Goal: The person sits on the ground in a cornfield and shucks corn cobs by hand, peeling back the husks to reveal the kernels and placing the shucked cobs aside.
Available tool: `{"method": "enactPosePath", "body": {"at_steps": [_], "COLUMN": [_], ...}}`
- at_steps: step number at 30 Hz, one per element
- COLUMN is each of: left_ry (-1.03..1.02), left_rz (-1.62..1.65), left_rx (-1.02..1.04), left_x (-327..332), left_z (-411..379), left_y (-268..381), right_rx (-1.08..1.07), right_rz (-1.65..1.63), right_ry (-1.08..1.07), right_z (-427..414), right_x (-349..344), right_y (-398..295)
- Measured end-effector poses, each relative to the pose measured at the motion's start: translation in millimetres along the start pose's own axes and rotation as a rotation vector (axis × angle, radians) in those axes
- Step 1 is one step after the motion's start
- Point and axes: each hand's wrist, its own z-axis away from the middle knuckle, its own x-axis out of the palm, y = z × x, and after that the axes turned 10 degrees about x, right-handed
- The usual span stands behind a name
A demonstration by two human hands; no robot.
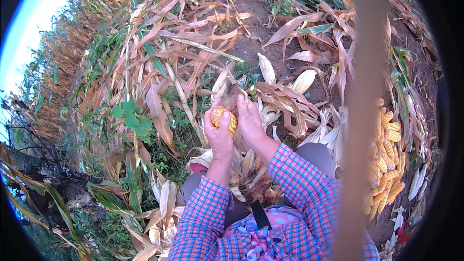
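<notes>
An ear of yellow corn (225, 119) sits in my left hand (220, 141), its thumb lying across the bared kernels. Close beside it, my right hand (251, 120) pinches dry husk and brown corn silk (233, 96) between thumb and fingers at the far end of the ear. A pale husk (219, 86) stands out beyond the fingers. Part of the ear is hidden by my hands. Between my knees lie loose husks (248, 165) and a clump of brown silk (262, 190).
Bare yellow ears (388, 159) are heaped at the right, partly hidden by a blurred brown strip (366, 116) crossing the view. Two ears in husk (267, 69) (304, 81) lie ahead. Dry corn stalks (181, 87) cover the ground at left, and standing plants (90, 25) rise beyond.
</notes>
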Motion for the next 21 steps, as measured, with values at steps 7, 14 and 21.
{"method": "enactPosePath", "body": {"at_steps": [7, 14, 21], "left_ry": [0.007, 0.136, 0.146], "left_rz": [0.053, -0.305, 0.035], "left_rx": [-0.022, 0.137, -0.055], "left_x": [-6.2, 7.1, 8.9], "left_z": [-13.6, 0.8, -29.0], "left_y": [1.5, -22.9, -2.5], "right_rx": [0.162, -0.133, -0.063], "right_rz": [-0.356, -0.004, -0.257], "right_ry": [0.2, 0.258, 0.134], "right_z": [-2.8, -20.0, -28.2], "right_x": [18.7, 0.4, 5.8], "right_y": [-20.2, 2.5, -8.4]}}
